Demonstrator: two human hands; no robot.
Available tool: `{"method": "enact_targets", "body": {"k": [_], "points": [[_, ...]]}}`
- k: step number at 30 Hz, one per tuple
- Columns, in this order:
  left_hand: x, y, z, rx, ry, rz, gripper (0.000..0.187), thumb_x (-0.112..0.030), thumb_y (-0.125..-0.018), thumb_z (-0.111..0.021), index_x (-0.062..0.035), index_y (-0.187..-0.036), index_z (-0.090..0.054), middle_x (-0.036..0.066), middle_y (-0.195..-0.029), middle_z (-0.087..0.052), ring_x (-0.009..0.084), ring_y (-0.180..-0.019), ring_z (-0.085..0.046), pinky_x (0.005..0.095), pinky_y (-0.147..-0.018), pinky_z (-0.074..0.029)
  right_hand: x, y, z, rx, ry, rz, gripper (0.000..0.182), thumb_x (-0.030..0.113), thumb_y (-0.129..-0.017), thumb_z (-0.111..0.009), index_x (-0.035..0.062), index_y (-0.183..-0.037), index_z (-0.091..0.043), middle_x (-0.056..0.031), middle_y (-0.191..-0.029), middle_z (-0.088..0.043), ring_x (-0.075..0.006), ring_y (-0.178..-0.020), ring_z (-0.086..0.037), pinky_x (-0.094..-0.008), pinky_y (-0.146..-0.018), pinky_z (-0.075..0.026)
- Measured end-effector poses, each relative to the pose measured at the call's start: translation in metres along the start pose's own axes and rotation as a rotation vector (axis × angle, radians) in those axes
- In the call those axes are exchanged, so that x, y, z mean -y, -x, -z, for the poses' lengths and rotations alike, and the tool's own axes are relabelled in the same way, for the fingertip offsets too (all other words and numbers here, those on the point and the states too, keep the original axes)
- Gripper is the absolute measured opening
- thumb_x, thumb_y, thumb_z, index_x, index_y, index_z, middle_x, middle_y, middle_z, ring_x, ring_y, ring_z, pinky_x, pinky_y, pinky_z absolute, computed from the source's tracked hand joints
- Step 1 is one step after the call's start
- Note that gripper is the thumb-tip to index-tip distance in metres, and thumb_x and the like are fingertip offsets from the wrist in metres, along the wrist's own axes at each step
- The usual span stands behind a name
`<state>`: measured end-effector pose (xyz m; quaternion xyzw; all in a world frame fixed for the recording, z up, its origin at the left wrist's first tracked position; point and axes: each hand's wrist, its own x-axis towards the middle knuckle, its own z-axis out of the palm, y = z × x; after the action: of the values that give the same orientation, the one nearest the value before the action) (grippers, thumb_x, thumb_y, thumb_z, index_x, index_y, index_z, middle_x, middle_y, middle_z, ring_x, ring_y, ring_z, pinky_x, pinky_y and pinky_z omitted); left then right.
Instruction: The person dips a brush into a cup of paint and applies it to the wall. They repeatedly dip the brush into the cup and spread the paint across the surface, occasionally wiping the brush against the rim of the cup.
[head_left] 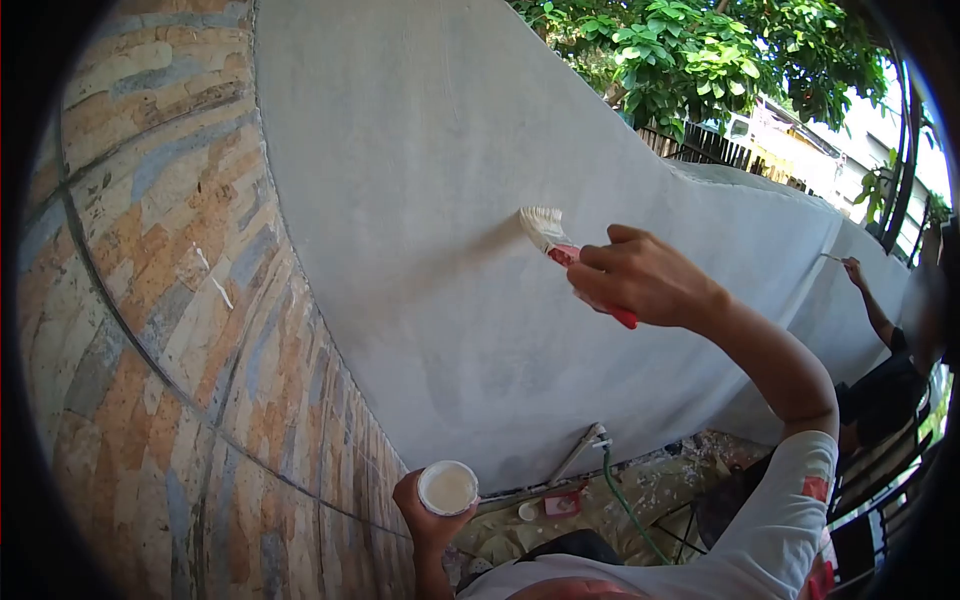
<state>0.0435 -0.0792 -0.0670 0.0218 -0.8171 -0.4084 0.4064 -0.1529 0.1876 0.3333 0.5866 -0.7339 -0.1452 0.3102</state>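
Note:
My right hand (645, 277) is closed round the red handle of a paintbrush (545, 232), whose bristles are coated in whitish paint and point up and left, in front of the grey wall (430, 270). Whether the bristles touch the wall I cannot tell. Low in the view, my left hand (428, 512) grips a small round tub (448, 488) with whitish paint inside. The tub is held upright near the corner where the grey wall meets the tiled wall.
A stone-patterned tiled wall (150, 300) fills the left. Below are a tap (598, 435) with a green hose (625, 500) and a paint-spotted ground sheet (690, 480). At the right, another person (880, 390) holds a brush against the wall.

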Motion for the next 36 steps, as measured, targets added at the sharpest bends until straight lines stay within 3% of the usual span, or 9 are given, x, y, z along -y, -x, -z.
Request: {"method": "enact_targets", "body": {"k": [6, 10, 17, 22, 24, 26, 30, 34, 36], "points": [[-0.005, -0.010, 0.002, 0.041, -0.033, -0.005, 0.102, -0.023, -0.056, -0.102, -0.0073, -0.138, -0.044, 0.013, -0.130, -0.048, 0.0316, -0.120, -0.053, 0.0477, -0.101, -0.045, -0.062, -0.048, 0.077, -0.543, 0.318, -0.056, 0.020, 0.017, -0.094, -0.072, 0.0094, -0.094, -0.054, -0.0066, -0.081, -0.061, -0.0250, -0.066, -0.057, -0.0381, -0.064, -0.049], [-0.012, -0.012, 0.001, 0.029, -0.024, -0.030, 0.102, -0.022, -0.055, -0.102, -0.0074, -0.138, -0.044, 0.014, -0.131, -0.048, 0.0326, -0.121, -0.052, 0.0487, -0.101, -0.044, -0.067, -0.071, 0.050, -0.406, 0.313, -0.101, 0.014, 0.010, -0.095, -0.064, 0.0073, -0.104, -0.055, -0.0104, -0.091, -0.071, -0.0280, -0.072, -0.070, -0.0390, -0.066, -0.060], [-0.012, -0.004, 0.009, 0.013, -0.024, -0.022, 0.102, -0.022, -0.055, -0.102, -0.0074, -0.137, -0.044, 0.014, -0.130, -0.049, 0.0331, -0.120, -0.052, 0.0492, -0.101, -0.044, -0.003, -0.061, 0.025, -0.131, 0.028, 0.055, 0.011, 0.016, -0.093, -0.065, 0.0080, -0.095, -0.057, -0.0057, -0.081, -0.063, -0.0213, -0.061, -0.057, -0.0359, -0.067, -0.050], [-0.014, -0.010, 0.014, 0.006, -0.046, -0.047, 0.101, -0.021, -0.055, -0.102, -0.0073, -0.137, -0.044, 0.015, -0.129, -0.051, 0.0335, -0.119, -0.053, 0.0491, -0.100, -0.044, -0.058, -0.117, 0.103, -0.665, 0.338, 0.177, 0.015, 0.015, -0.094, -0.070, 0.0067, -0.102, -0.060, -0.0076, -0.084, -0.065, -0.0263, -0.071, -0.063, -0.0425, -0.069, -0.052], [-0.015, -0.012, 0.015, -0.007, -0.053, -0.062, 0.101, -0.021, -0.055, -0.102, -0.0073, -0.137, -0.044, 0.015, -0.128, -0.051, 0.0337, -0.118, -0.054, 0.0491, -0.099, -0.044, -0.061, -0.136, 0.132, -0.406, 0.189, -0.086, 0.016, 0.019, -0.100, -0.067, 0.0090, -0.097, -0.056, -0.0084, -0.073, -0.062, -0.0228, -0.068, -0.063, -0.0428, -0.067, -0.049], [-0.016, -0.013, 0.015, 0.013, -0.047, -0.045, 0.101, -0.021, -0.056, -0.102, -0.0073, -0.137, -0.045, 0.015, -0.129, -0.051, 0.0339, -0.118, -0.053, 0.0491, -0.099, -0.044, -0.091, -0.149, 0.085, -0.617, 0.339, 0.173, 0.016, 0.013, -0.094, -0.069, 0.0067, -0.105, -0.059, -0.0083, -0.086, -0.066, -0.0268, -0.073, -0.065, -0.0423, -0.069, -0.054], [-0.009, -0.009, 0.014, 0.009, 0.000, -0.061, 0.101, -0.022, -0.056, -0.102, -0.0074, -0.138, -0.044, 0.015, -0.129, -0.051, 0.0343, -0.119, -0.053, 0.0495, -0.099, -0.044, -0.025, -0.121, 0.016, -0.286, 0.167, 0.174, 0.014, 0.016, -0.090, -0.066, 0.0100, -0.097, -0.055, -0.0071, -0.081, -0.063, -0.0257, -0.067, -0.062, -0.0388, -0.064, -0.054], [-0.014, -0.003, 0.021, 0.020, -0.043, -0.075, 0.102, -0.022, -0.055, -0.102, -0.0074, -0.138, -0.044, 0.015, -0.129, -0.051, 0.0347, -0.118, -0.054, 0.0501, -0.099, -0.045, 0.029, -0.085, -0.047, 0.207, -0.308, 0.207, 0.012, 0.017, -0.098, -0.063, 0.0078, -0.103, -0.059, -0.0074, -0.084, -0.067, -0.0277, -0.071, -0.067, -0.0409, -0.078, -0.054], [-0.015, -0.005, 0.023, 0.014, -0.044, -0.082, 0.102, -0.022, -0.055, -0.102, -0.0074, -0.138, -0.044, 0.015, -0.129, -0.051, 0.0348, -0.118, -0.054, 0.0503, -0.099, -0.045, 0.019, -0.091, -0.037, 0.091, -0.461, 0.202, 0.013, 0.016, -0.098, -0.062, 0.0063, -0.092, -0.056, -0.0102, -0.071, -0.066, -0.0341, -0.071, -0.069, -0.0451, -0.072, -0.055]]}}
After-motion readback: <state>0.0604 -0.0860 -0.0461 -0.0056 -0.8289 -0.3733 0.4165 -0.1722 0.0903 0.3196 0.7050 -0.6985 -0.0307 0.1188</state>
